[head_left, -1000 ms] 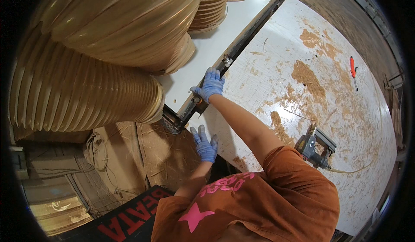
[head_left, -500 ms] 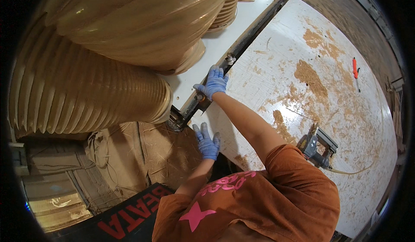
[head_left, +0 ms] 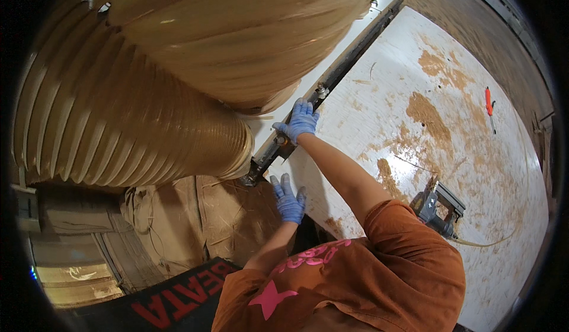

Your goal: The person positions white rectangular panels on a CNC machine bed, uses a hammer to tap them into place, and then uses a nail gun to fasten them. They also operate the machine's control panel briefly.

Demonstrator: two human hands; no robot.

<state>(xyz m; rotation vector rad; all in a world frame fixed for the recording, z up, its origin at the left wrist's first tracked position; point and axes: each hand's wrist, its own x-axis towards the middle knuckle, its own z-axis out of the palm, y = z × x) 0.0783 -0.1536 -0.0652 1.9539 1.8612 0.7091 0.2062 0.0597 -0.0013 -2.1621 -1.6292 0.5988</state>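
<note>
Both my hands wear blue gloves. My right hand (head_left: 301,120) reaches forward and lies on a dark metal rail (head_left: 349,59) that runs along the far edge of a big white panel (head_left: 474,172). Its fingers stretch over the rail next to a bolt (head_left: 321,90), without a clear grip. My left hand (head_left: 288,197) is nearer to me, fingers spread, pressing on the panel's near corner edge. Neither hand holds a tool.
Large ribbed tan ducts (head_left: 136,112) hang over the left half, close above the rail. On the panel lie sawdust patches (head_left: 430,112), a grey nail gun (head_left: 438,204) with a hose, and a red-handled tool (head_left: 489,104). Brown sacking (head_left: 195,225) sits below.
The view has shifted a little, so the ducts fill more of the picture. Both hands stay at nearly the same spots on the rail and the panel edge.
</note>
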